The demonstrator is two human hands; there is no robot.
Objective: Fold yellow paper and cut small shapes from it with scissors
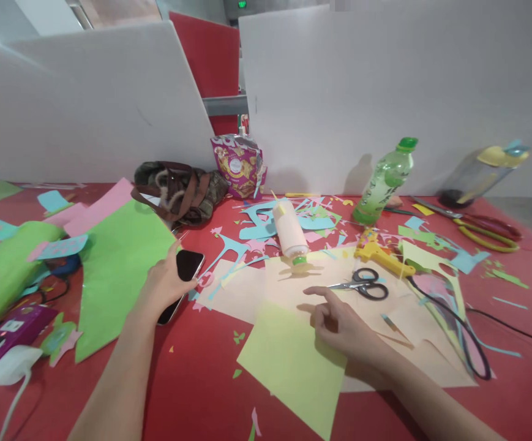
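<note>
My left hand (pixel 164 278) lies across a black smartphone (pixel 189 264), fingers along its far side and thumb over its face. Under that wrist spreads a large sheet of green paper (pixel 119 269). My right hand (pixel 337 321) hovers over cream paper (pixel 293 285), index finger stretched to the left and the other fingers curled, with nothing seen in it. Just beyond it rest small scissors (pixel 360 285) with dark handles. A yellow-green sheet (pixel 293 367) is partly beneath the right hand. Farther back, a paper-wrapped bottle (pixel 289 231) lies tilted, its green cap toward me.
A yellow glue gun (pixel 382 257) with a black cord lies at the right. Behind it stand a green drink bottle (pixel 382 184) and a clear tumbler (pixel 488 171), near large scissors (pixel 477 228). A bag (pixel 185 193) and snack packet (pixel 239 164) are at the back. Paper scraps litter the red table (pixel 192 380).
</note>
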